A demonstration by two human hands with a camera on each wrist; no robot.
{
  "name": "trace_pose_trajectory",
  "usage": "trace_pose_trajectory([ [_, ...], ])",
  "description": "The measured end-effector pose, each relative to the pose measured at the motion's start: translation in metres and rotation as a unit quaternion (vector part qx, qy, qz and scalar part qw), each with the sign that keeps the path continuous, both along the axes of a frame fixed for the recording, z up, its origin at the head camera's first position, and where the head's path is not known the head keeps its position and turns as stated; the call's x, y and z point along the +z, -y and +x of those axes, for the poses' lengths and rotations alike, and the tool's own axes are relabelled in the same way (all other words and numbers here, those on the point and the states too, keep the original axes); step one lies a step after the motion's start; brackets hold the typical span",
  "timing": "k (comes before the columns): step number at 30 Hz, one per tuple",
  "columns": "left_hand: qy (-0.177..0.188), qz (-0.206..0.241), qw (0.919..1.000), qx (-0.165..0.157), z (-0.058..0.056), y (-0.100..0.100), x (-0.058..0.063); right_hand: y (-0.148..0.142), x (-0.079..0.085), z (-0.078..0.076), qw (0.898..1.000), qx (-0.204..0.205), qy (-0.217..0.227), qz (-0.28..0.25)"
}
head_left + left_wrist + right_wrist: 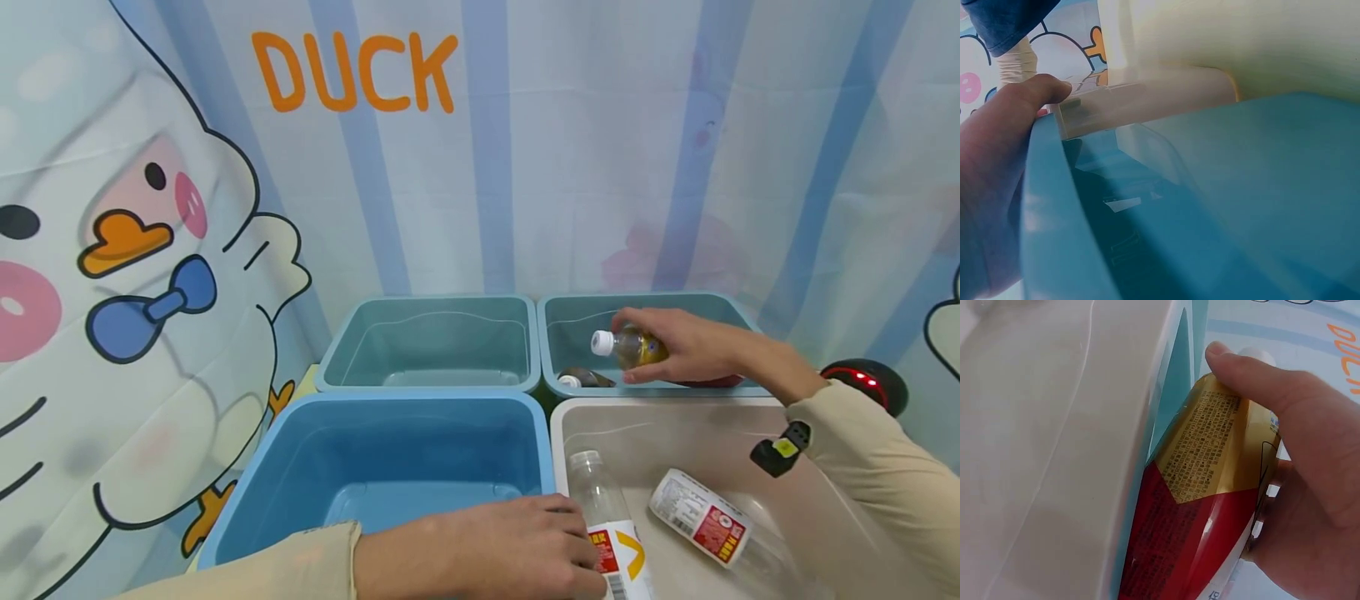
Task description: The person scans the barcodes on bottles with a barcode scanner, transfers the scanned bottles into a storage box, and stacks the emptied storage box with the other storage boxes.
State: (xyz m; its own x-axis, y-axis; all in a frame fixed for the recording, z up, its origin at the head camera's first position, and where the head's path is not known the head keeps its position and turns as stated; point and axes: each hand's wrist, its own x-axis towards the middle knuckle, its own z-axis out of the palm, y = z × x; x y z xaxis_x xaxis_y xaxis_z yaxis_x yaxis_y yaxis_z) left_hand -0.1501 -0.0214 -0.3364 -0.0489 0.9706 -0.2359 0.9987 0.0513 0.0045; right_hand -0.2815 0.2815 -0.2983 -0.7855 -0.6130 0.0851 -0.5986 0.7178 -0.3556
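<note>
My right hand [682, 346] grips a plastic bottle [633, 347] with a white cap over the back right teal bin [551, 333]. In the right wrist view the bottle's gold and red label shows, with the thumb lying across its upper part. My left hand [495, 550] lies over the side of the blue bin [450, 398] where it meets the beige bin [675, 412], fingers loosely bent. Its fingertips overlap a clear bottle [603, 492] with a red and white label standing tilted in the beige bin. Another clear bottle [701, 515] lies beside it.
A dark bottle with a white cap [588, 378] lies inside the back right teal bin. Left of that stands a second teal bin [427, 304]. A black device with red lights [866, 385] is at the right, and a printed duck curtain [570, 167] hangs behind.
</note>
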Motion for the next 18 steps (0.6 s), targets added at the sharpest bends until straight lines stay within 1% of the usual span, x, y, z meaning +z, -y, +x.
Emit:
trace_pose_trajectory([
  [5,0.001,0.003,1.0000,-0.001,-0.0001,0.0003,-0.0005,-0.0011,-0.0013,-0.0013,1.000,0.000,0.004,-0.001],
  [18,-0.004,0.007,1.0000,-0.002,0.0004,0.0003,-0.0006,-0.0042,-0.0045,-0.0028,1.000,-0.007,-0.016,0.015],
])
